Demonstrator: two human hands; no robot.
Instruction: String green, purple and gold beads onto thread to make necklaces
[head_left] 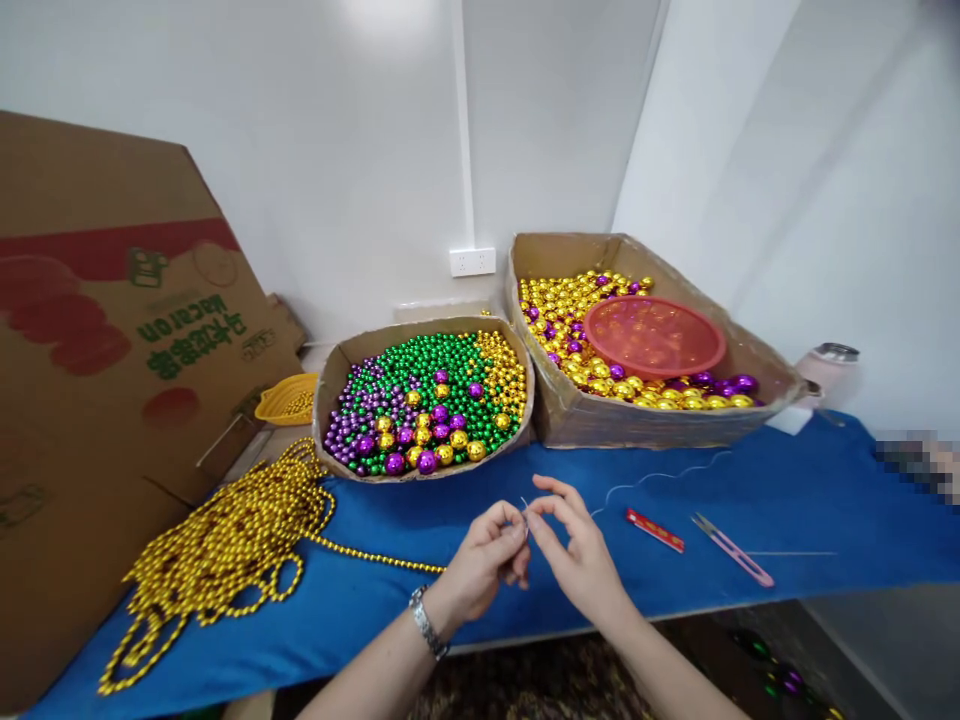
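Observation:
My left hand point(491, 550), with a metal watch on its wrist, pinches a thin white thread near the table's front. Thumb and index finger of my right hand point(574, 545) close on the same thread, right beside the left fingertips. From there the thread point(643, 484) trails over the blue cloth to the right. A gold bead string point(375, 553) runs toward my left wrist from a pile of gold bead strings point(232, 535). To the right of my hands lie a small red packet point(655, 530), pink-handled thread snips point(733, 551) and a thin needle point(793, 553).
A cardboard box point(424, 475) of green, purple and gold beads stands ahead. Beside it, a larger box point(622, 425) holds bigger beads and a red plastic basin point(654, 337). A big carton point(112, 400), a yellow basket point(289, 398) and a pink bottle point(825, 370) flank them.

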